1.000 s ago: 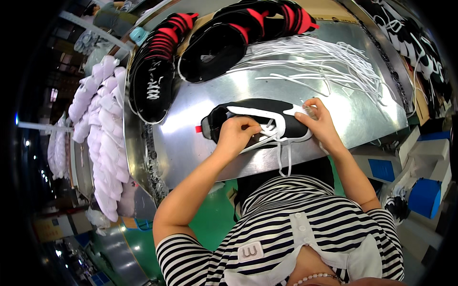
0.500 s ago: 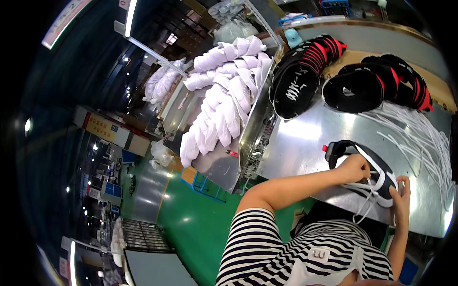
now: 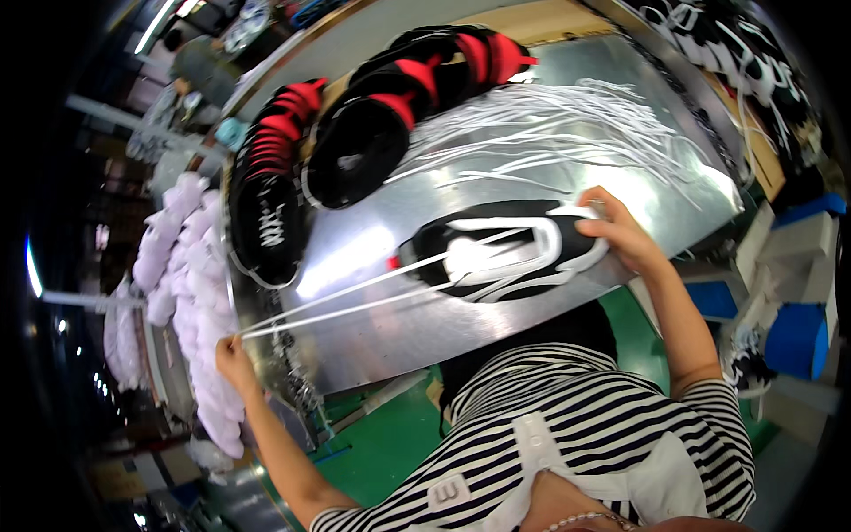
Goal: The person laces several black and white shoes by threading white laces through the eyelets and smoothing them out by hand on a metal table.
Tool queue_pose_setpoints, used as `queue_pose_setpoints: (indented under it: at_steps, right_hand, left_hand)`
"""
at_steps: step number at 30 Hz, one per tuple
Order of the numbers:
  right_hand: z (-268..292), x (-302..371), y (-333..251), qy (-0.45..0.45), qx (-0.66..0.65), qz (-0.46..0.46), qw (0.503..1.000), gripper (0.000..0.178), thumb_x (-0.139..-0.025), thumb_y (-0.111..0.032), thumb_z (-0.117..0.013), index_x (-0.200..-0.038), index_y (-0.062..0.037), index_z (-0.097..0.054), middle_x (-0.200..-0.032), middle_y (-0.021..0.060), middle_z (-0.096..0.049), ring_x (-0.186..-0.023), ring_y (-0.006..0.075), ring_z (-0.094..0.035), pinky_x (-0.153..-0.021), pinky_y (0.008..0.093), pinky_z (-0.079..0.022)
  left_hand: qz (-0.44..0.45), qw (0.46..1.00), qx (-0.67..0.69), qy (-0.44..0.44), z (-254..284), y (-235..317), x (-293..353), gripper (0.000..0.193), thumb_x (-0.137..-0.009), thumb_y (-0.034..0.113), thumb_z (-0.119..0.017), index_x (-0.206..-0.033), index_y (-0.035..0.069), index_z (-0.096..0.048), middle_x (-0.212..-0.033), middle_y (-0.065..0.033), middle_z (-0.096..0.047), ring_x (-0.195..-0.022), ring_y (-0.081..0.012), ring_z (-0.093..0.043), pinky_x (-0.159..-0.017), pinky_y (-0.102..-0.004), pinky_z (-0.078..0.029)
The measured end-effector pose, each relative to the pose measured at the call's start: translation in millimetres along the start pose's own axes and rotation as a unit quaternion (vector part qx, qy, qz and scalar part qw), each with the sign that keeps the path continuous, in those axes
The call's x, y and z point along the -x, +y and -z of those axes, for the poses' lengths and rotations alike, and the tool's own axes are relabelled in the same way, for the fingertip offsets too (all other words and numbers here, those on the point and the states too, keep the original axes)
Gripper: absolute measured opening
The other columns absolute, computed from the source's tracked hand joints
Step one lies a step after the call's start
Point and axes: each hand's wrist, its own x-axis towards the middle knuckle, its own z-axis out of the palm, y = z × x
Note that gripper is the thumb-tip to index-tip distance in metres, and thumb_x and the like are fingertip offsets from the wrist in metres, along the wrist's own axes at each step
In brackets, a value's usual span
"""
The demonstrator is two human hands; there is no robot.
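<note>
Head view: left hand point(image 3: 234, 362), now farther left, grasps taut laces point(image 3: 355, 309); right hand point(image 3: 622, 232) still grips shoe point(image 3: 550, 241)

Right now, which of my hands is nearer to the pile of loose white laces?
Right. Your right hand holds the shoe at its toe, on your side of the pile; your left hand is far to the left, holding a taut white lace.

From my remote view: shiny metal table point(image 3: 377, 346). Black-and-red shoe uppers point(image 3: 386, 102) far left; loose white laces point(image 3: 567, 115) far right; black-and-white shoe point(image 3: 539, 244) near side.
</note>
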Motion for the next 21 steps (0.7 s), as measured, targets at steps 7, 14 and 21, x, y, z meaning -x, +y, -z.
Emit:
queue_pose_setpoints:
  at_steps: [7, 14, 21]
  right_hand:
    - [-0.8, 14.5, -12.7, 0.096, 0.404, 0.090, 0.905, 0.042, -0.084, -0.040, -0.070, -0.110, -0.0087, -0.058, -0.087, 0.0082, -0.065, -0.073, 0.0218, -0.062, -0.069, 0.0336, -0.048]
    - [-4.6, 24.9, -24.4, 0.191, 0.249, 0.147, 0.938, 0.021, -0.084, -0.016, -0.072, -0.101, -0.0038, -0.070, -0.092, 0.0069, -0.067, -0.078, 0.0166, -0.063, -0.067, 0.0266, -0.049]
    - [-81.1, -1.5, -16.1, 0.044, 0.025, 0.177, 0.983, 0.022, -0.085, -0.017, -0.073, -0.101, -0.0024, -0.068, -0.095, 0.0038, -0.065, -0.083, 0.0098, -0.060, -0.072, 0.0262, -0.048]
  left_hand:
    - [-0.204, 0.781, 0.428, -0.407, -11.5, 331.1, 127.4, 0.003, -0.087, 0.000, -0.062, -0.089, 0.000, -0.064, -0.101, -0.0076, -0.064, -0.086, -0.0138, -0.059, -0.075, -0.0248, -0.046]
    - [-0.436, 0.810, 0.304, -0.249, -53.2, 399.3, 130.4, 0.007, -0.079, -0.001, -0.069, -0.085, 0.002, -0.066, -0.119, -0.0133, -0.063, -0.103, -0.0300, -0.060, -0.089, -0.0373, -0.046]
    - [-0.440, 0.792, 0.316, -0.282, -96.9, 433.9, 161.9, 0.007, -0.081, 0.003, -0.071, -0.086, 0.002, -0.067, -0.109, -0.0103, -0.068, -0.100, -0.0265, -0.061, -0.086, -0.0343, -0.047]
